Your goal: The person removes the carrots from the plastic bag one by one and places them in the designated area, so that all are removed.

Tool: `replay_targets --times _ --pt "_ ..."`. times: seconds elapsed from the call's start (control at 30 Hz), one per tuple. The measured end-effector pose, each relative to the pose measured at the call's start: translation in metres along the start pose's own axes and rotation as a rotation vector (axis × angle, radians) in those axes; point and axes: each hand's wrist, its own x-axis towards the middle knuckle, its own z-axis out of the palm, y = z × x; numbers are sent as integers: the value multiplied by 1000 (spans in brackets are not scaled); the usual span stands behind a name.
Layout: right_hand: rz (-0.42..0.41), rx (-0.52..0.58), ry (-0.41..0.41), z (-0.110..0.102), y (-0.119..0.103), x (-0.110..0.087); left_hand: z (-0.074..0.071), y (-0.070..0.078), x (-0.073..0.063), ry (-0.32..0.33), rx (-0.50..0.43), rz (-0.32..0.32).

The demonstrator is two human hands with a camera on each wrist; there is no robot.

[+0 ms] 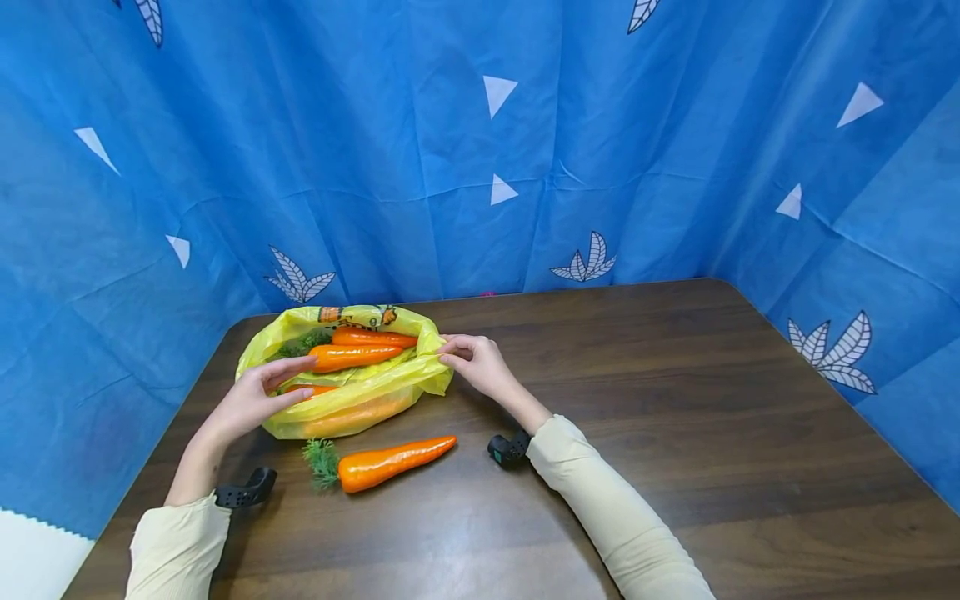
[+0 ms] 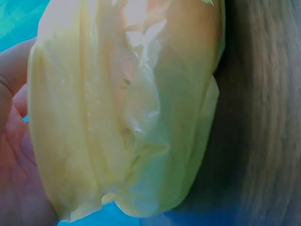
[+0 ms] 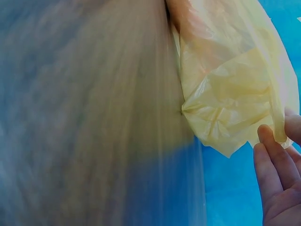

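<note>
A yellow plastic bag [image 1: 367,398] lies with its mouth facing up, holding several orange carrots with green tops. Two of them, a front carrot [image 1: 352,357] and a back carrot [image 1: 375,337], show inside the opening. My left hand [image 1: 258,396] is at the bag's left rim, its fingers reaching over the opening with thumb and fingers apart. At the right end, my right hand [image 1: 480,362] pinches the bag's edge between thumb and fingers; the right wrist view shows the plastic [image 3: 277,113] between them. One loose carrot [image 1: 393,464] rests on the table in front of the bag.
The brown wooden table [image 1: 675,400] stretches far to the right of the bag. A blue curtain [image 1: 480,167] with white triangles and leaves hangs behind and at both sides. Black bands [image 1: 247,490] sit on my wrists.
</note>
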Motion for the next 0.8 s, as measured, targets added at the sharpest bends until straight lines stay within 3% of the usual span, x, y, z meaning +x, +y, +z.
replay_targets --times 0.17,0.5,0.8 --pt "-1 -7 -4 1 -1 0 -2 -8 0 -29 40 -48" --pt "12 -15 -21 3 -2 -1 -4 -19 -4 -50 44 -51" --pt "11 -12 -32 4 -3 0 -7 -24 -6 -86 162 -125"
